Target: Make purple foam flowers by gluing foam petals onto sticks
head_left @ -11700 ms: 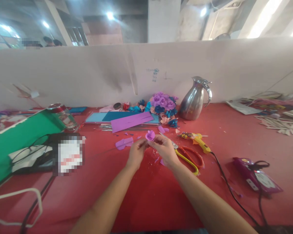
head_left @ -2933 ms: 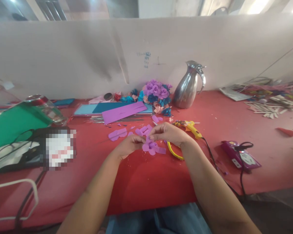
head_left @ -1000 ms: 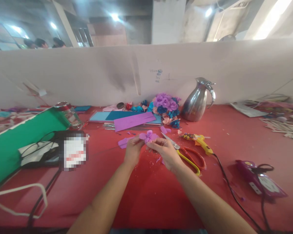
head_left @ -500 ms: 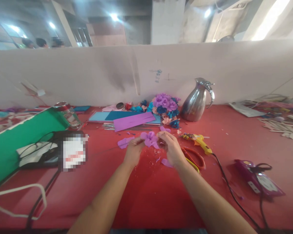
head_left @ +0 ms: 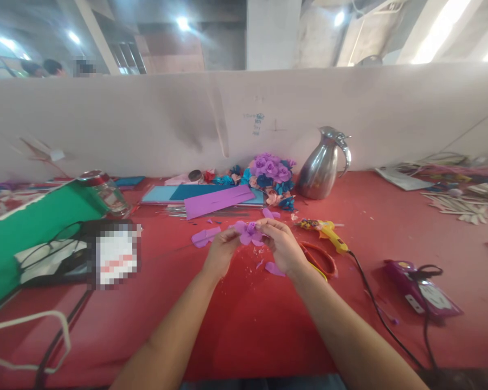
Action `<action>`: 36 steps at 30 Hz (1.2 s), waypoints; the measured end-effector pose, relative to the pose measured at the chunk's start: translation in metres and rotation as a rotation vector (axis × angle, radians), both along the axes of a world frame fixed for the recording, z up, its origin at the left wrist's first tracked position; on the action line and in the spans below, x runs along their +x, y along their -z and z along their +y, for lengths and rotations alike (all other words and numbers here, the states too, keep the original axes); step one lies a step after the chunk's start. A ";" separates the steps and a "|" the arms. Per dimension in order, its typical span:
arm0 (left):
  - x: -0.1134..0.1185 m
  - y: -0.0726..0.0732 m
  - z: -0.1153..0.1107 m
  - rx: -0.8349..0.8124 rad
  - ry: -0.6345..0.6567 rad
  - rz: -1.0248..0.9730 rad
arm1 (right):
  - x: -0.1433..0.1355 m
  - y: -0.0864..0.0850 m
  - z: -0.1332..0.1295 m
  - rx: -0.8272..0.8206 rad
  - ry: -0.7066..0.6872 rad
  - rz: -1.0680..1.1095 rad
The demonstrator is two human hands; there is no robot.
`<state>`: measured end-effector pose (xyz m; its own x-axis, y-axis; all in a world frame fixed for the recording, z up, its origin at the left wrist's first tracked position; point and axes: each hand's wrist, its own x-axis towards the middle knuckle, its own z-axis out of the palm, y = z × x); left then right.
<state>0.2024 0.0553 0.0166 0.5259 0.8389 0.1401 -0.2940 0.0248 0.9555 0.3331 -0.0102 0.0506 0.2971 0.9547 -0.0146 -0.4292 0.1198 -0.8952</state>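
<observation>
Carefully: one thin purple flower [head_left: 249,233], pinched from both sides

My left grip [head_left: 222,252] is closed to a narrow pinch on the flower's left petal; my right grip [head_left: 282,248] is closed on its right edge, the fingertips partly hidden. The flower sits between them, above the desk [head_left: 244,336]. Squeezing too hard could crease the crepe-like petals, and pulling apart might tear one. A loose petal [head_left: 275,269] lies near my right wrist, easily swept aside. Farther out, reaching right risks bumping the scissors [head_left: 328,254] or the glue gun [head_left: 332,237].
</observation>
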 end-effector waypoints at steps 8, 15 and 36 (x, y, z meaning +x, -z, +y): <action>0.001 -0.003 -0.002 -0.013 0.012 -0.002 | 0.000 0.000 -0.001 0.005 0.013 -0.056; 0.001 -0.002 -0.003 -0.034 0.018 -0.033 | 0.002 0.004 -0.002 -0.001 0.024 -0.162; 0.002 0.000 -0.003 -0.259 -0.070 -0.160 | -0.011 0.035 0.006 0.009 0.021 -0.602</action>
<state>0.2048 0.0527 0.0162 0.4537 0.8911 -0.0069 -0.4497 0.2356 0.8616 0.3219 -0.0038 0.0153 0.2695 0.9479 0.1697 0.1556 0.1311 -0.9791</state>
